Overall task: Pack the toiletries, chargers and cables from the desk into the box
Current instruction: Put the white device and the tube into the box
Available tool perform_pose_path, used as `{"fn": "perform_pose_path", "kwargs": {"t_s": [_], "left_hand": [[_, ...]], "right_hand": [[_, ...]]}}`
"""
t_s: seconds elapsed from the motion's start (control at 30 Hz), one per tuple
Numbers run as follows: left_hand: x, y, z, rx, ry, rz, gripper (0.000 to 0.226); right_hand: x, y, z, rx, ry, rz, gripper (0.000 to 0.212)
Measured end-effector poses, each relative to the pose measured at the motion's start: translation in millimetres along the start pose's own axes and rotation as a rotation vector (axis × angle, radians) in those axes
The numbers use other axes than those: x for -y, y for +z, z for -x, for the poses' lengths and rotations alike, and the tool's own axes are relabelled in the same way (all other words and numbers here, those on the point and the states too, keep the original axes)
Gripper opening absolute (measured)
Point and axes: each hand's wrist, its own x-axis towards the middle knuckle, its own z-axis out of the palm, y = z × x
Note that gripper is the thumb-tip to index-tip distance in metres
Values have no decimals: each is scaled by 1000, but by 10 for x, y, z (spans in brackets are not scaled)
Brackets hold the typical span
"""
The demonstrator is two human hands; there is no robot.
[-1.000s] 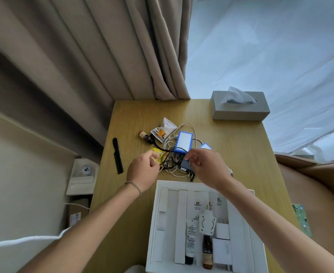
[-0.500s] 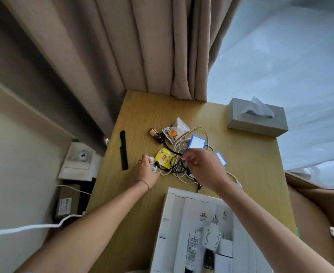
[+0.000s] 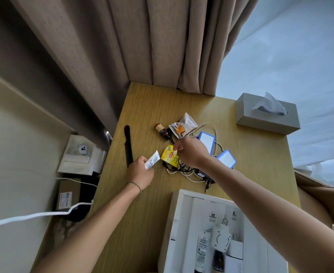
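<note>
Two hands over the wooden desk right now. The left hand has its fingers curled round one small white tube, which sticks up and to the right out of the fist, just above the desk surface. The right hand is down at the pile in the middle, fingertips bunched at the top edge of the one yellow tea packet; looks like a pinch, but I honestly can't tell if it's got the packet, a cable, or nothing.

Counting what's in the pile: two flat blue-edged white chargers, one behind the right hand and one beside the wrist. One tangle of white and black cables under and around them, with one black plug poking out toward the box. One small brown bottle lying on its side at the far end. Two snack-type sachets next to it, overlapping. One black comb lies off to the left on its own, just beside the left hand's knuckles.

The white box sits open at the near edge of the desk, with one white tube, one dark bottle and one round white gadget in it, all a bit blurry. One grey tissue box is in the far right corner, well apart from everything.
</note>
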Motion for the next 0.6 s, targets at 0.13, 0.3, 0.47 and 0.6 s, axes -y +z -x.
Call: {"fn": "perform_pose_path", "kwargs": {"t_s": [0.13, 0.3, 0.47, 0.6], "left_hand": [[15, -135, 149, -11, 59, 15, 8], [-27, -224, 321, -30, 117, 130, 10], [-75, -254, 438, -30, 128, 152, 15], [-131, -264, 516, -19, 117, 191, 29]], "right_hand": [[13, 192, -255, 41, -8, 131, 53], [17, 426, -435, 31, -14, 286, 73], [-12, 550, -470, 10, -213, 472, 89], [-30, 541, -475, -4, -191, 462, 80]]}}
